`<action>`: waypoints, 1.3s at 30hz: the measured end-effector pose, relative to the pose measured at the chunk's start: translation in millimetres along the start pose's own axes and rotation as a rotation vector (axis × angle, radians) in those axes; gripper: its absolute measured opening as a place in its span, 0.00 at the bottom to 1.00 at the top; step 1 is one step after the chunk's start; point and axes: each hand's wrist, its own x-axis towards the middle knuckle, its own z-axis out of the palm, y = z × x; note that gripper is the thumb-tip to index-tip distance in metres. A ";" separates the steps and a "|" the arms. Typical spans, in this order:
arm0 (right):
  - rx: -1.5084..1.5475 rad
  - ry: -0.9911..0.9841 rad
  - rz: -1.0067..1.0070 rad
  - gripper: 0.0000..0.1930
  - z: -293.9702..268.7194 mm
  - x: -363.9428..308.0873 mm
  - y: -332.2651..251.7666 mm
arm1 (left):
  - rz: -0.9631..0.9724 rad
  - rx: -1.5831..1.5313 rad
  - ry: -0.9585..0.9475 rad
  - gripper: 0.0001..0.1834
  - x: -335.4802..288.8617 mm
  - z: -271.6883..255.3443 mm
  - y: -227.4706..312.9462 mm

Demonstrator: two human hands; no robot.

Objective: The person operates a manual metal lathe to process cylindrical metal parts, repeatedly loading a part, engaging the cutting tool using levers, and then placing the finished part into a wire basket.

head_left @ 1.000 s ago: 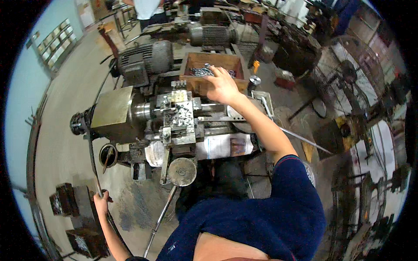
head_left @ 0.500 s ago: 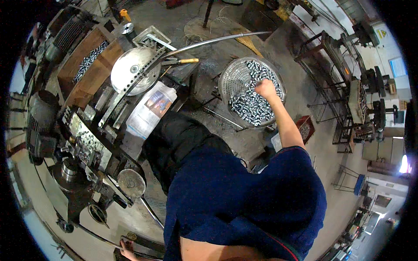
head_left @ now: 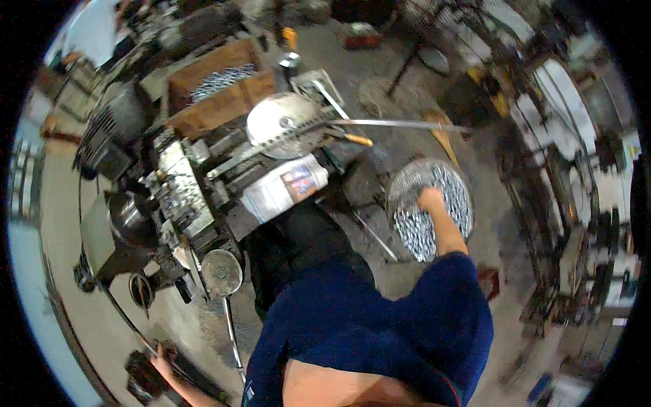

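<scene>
**Bare metal, worn wood, dull cloth**

Showing as open wire mesh, the round basket (head_left: 434, 178), thin and grey, filled with small bright metal pieces (head_left: 415, 234) glinting silver. Resting on those pieces, the right hand (head_left: 430, 199). Looking dark, oily and rough, the cast metal lathe (head_left: 169, 203), with a polished, glossy round disc (head_left: 285, 122) and a smooth matt handwheel (head_left: 222, 273). Appearing as rough brown wood, the crate (head_left: 217, 102). Lying glossy, a printed paper sheet (head_left: 281, 190). Reading as matt navy cloth, the sleeve (head_left: 447, 305). Gripping a dark, dull lever, the left hand (head_left: 161, 358).

Round wire basket (head_left: 434, 203) of metal parts
</scene>
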 end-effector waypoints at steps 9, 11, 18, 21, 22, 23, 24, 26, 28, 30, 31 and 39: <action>0.231 0.362 -0.140 0.15 -21.5 12.0 2.0 | 0.295 1.135 0.169 0.20 -17.5 -31.4 -34.2; 0.142 0.645 -0.659 0.10 -6.4 37.6 10.1 | 0.472 1.141 0.135 0.25 -20.7 -2.4 25.6; 1.316 -0.283 -1.290 0.16 -187.0 -157.8 -260.9 | 0.415 -0.215 -0.599 0.14 -72.6 138.8 207.8; 0.964 0.048 -1.892 0.23 -229.5 -230.7 -337.5 | 0.318 -0.427 -0.899 0.18 -85.1 200.3 217.9; 1.023 -0.014 -1.956 0.24 -243.7 -265.3 -348.5 | 0.191 -0.569 -0.996 0.19 -92.8 213.3 215.8; 1.072 0.013 -1.964 0.24 -243.4 -277.2 -356.9 | 0.079 -0.720 -1.027 0.20 -105.3 223.3 223.5; 1.119 0.030 -1.979 0.23 -242.0 -284.7 -364.8 | -0.039 -0.871 -1.042 0.20 -114.1 227.3 225.1; 1.064 0.190 -2.060 0.22 -239.3 -287.0 -375.9 | -0.083 -1.037 -1.034 0.19 -116.6 224.3 210.0; 1.058 0.164 -2.048 0.21 -237.9 -297.0 -376.5 | -0.026 -1.091 -1.010 0.18 -116.1 217.7 199.0; 0.880 0.338 -1.965 0.17 -237.9 -310.0 -373.2 | 0.129 -0.830 -0.774 0.15 -122.0 207.4 204.9; 0.811 0.370 -1.967 0.15 -237.6 -309.8 -373.2 | 0.236 -0.662 -0.740 0.16 -118.6 207.1 202.0; 0.548 0.341 -2.088 0.16 -253.6 -312.6 -401.5 | 0.441 -0.267 -0.625 0.19 -98.8 175.0 206.8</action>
